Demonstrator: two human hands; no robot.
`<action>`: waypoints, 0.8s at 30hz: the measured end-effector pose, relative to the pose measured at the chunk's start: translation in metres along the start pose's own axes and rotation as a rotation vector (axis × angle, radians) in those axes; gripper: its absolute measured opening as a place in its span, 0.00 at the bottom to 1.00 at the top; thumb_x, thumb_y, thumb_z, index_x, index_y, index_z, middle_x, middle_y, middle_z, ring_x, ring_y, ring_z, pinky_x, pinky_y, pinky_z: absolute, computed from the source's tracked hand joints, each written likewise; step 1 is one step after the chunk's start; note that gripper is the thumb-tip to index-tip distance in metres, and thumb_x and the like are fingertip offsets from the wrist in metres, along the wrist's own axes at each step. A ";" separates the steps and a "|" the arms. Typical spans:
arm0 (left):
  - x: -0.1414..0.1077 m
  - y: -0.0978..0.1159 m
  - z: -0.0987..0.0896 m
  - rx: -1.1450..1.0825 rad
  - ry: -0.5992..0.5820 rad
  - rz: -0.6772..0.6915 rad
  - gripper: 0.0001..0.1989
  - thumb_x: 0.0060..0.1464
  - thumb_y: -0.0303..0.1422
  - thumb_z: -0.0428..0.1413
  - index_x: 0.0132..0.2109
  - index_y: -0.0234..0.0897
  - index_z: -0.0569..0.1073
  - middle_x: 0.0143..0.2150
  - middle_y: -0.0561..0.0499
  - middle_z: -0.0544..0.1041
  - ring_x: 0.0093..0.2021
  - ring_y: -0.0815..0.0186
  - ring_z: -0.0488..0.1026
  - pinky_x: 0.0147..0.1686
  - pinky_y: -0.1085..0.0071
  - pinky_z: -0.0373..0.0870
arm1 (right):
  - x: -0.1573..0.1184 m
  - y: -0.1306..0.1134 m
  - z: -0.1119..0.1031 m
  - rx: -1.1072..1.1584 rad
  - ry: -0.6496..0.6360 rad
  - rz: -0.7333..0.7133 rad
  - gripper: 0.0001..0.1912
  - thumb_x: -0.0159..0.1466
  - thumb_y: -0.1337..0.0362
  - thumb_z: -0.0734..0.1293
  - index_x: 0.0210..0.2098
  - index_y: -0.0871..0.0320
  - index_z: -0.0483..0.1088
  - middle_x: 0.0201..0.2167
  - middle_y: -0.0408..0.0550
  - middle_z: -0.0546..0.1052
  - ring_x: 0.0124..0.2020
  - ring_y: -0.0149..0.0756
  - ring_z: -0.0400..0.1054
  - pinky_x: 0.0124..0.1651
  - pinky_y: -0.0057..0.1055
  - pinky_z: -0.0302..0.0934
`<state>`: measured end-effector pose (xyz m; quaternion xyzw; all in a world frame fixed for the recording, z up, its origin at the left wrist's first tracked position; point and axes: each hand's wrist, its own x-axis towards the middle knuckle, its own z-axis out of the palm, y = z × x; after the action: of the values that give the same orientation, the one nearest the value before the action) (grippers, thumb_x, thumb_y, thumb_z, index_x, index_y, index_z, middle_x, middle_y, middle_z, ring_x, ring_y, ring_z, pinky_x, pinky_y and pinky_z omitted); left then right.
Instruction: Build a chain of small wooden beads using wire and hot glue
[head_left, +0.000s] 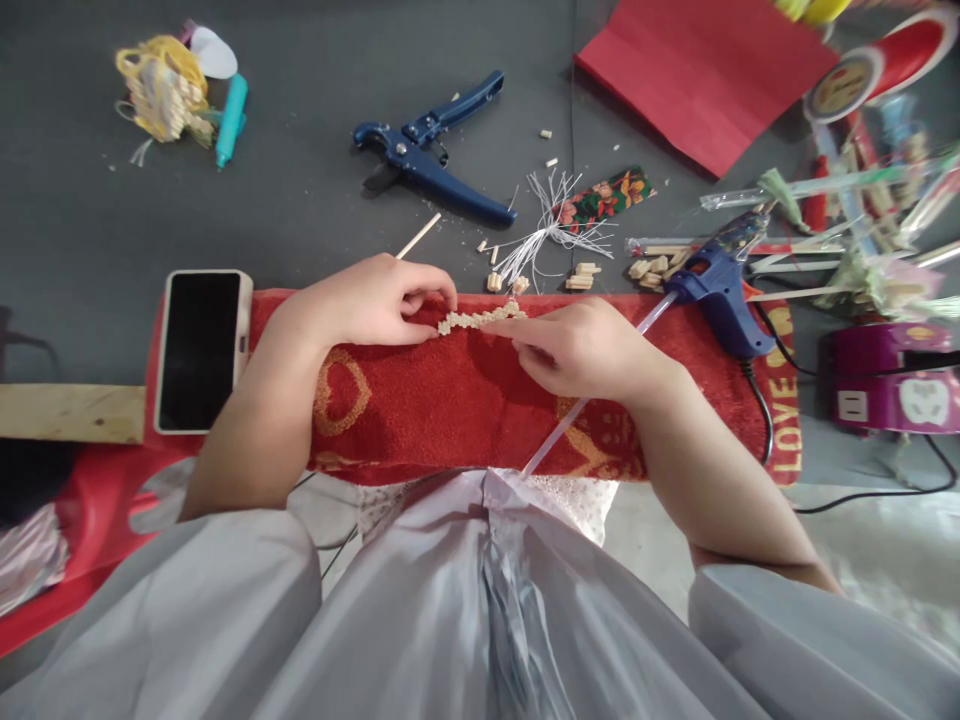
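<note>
A short zigzag strip of small pale pieces lies across the red towel in front of me. My left hand is closed at the strip's left end, thumb and fingertips meeting there. From the other side, my right hand has its index finger along the strip, the other fingers curled under; its thumb is mostly hidden. Just beyond the towel sit clusters of short stick pieces and a tied bundle of white strands. A thin pale stick lies behind my left hand.
A blue cutter lies at the back middle. The blue glue gun, with its cord and long glue stick, rests by my right forearm. A phone is on the left, red paper at the back right, a purple box far right.
</note>
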<state>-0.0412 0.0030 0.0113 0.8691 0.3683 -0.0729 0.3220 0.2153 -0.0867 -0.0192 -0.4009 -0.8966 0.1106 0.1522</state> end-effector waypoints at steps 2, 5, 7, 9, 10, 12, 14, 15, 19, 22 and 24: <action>0.000 0.001 0.000 -0.003 -0.005 -0.003 0.17 0.52 0.38 0.57 0.49 0.41 0.78 0.28 0.56 0.70 0.26 0.71 0.63 0.33 0.73 0.59 | 0.000 0.000 0.001 0.002 0.003 0.009 0.26 0.62 0.72 0.58 0.55 0.56 0.79 0.18 0.43 0.72 0.20 0.30 0.55 0.27 0.30 0.46; 0.000 0.002 -0.001 -0.002 -0.017 -0.012 0.17 0.52 0.37 0.57 0.49 0.41 0.79 0.26 0.56 0.68 0.26 0.71 0.62 0.32 0.72 0.59 | 0.001 0.000 0.002 0.012 0.006 0.012 0.26 0.63 0.71 0.58 0.56 0.57 0.78 0.17 0.42 0.71 0.19 0.31 0.55 0.27 0.30 0.46; 0.000 0.002 -0.001 -0.010 -0.011 -0.005 0.17 0.52 0.38 0.57 0.49 0.41 0.79 0.27 0.56 0.69 0.26 0.71 0.62 0.33 0.72 0.58 | 0.002 -0.001 0.002 0.022 -0.009 0.020 0.27 0.63 0.70 0.58 0.57 0.58 0.77 0.17 0.42 0.70 0.19 0.31 0.55 0.27 0.30 0.46; 0.000 0.002 -0.001 -0.018 -0.005 0.001 0.17 0.52 0.38 0.58 0.48 0.42 0.79 0.27 0.56 0.68 0.26 0.71 0.62 0.32 0.72 0.58 | 0.003 -0.002 0.002 0.029 -0.029 0.029 0.27 0.63 0.70 0.58 0.57 0.59 0.76 0.16 0.41 0.70 0.19 0.32 0.54 0.26 0.30 0.46; 0.000 0.002 -0.001 -0.019 -0.005 0.000 0.16 0.52 0.38 0.58 0.48 0.42 0.79 0.26 0.56 0.67 0.26 0.71 0.61 0.32 0.72 0.58 | 0.003 -0.002 0.002 0.031 -0.037 0.032 0.27 0.63 0.70 0.58 0.58 0.59 0.76 0.16 0.41 0.70 0.19 0.32 0.54 0.26 0.31 0.46; 0.000 0.002 -0.001 -0.015 -0.003 -0.007 0.16 0.52 0.37 0.58 0.48 0.41 0.79 0.25 0.57 0.66 0.25 0.71 0.60 0.32 0.72 0.57 | 0.005 -0.004 0.003 0.030 -0.040 0.033 0.27 0.63 0.70 0.58 0.58 0.60 0.76 0.16 0.42 0.69 0.19 0.32 0.54 0.26 0.31 0.47; -0.001 0.002 -0.001 -0.012 0.007 -0.010 0.16 0.52 0.37 0.58 0.48 0.41 0.79 0.25 0.57 0.65 0.25 0.72 0.60 0.32 0.72 0.57 | 0.006 -0.006 0.004 0.019 -0.028 0.037 0.27 0.63 0.70 0.58 0.58 0.61 0.76 0.16 0.42 0.69 0.19 0.33 0.55 0.27 0.31 0.48; -0.001 0.002 -0.001 -0.013 0.014 -0.007 0.16 0.52 0.37 0.58 0.48 0.41 0.79 0.25 0.57 0.65 0.25 0.72 0.60 0.32 0.72 0.57 | 0.006 -0.007 0.005 0.012 -0.021 0.042 0.27 0.62 0.70 0.58 0.58 0.61 0.76 0.16 0.42 0.69 0.19 0.33 0.55 0.27 0.31 0.48; 0.000 0.002 0.000 -0.020 0.024 0.015 0.16 0.52 0.38 0.58 0.48 0.41 0.79 0.28 0.56 0.69 0.26 0.72 0.62 0.32 0.73 0.57 | 0.008 -0.010 0.009 -0.015 -0.013 0.073 0.27 0.63 0.69 0.58 0.58 0.59 0.76 0.16 0.42 0.69 0.18 0.33 0.54 0.26 0.31 0.48; 0.000 0.001 0.001 -0.013 0.026 0.027 0.16 0.53 0.37 0.58 0.48 0.41 0.80 0.28 0.56 0.70 0.27 0.72 0.63 0.33 0.73 0.58 | 0.010 -0.012 0.011 -0.037 -0.028 0.065 0.27 0.63 0.69 0.58 0.59 0.60 0.75 0.17 0.43 0.72 0.18 0.33 0.55 0.26 0.32 0.48; 0.000 0.001 0.001 -0.005 0.022 0.030 0.15 0.53 0.37 0.58 0.47 0.41 0.80 0.27 0.56 0.70 0.26 0.71 0.62 0.33 0.72 0.58 | 0.011 -0.013 0.011 -0.058 -0.043 0.056 0.28 0.63 0.69 0.58 0.60 0.60 0.74 0.18 0.44 0.74 0.19 0.34 0.57 0.26 0.32 0.47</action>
<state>-0.0402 0.0016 0.0115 0.8746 0.3588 -0.0577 0.3209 0.1948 -0.0878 -0.0234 -0.4277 -0.8908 0.0975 0.1183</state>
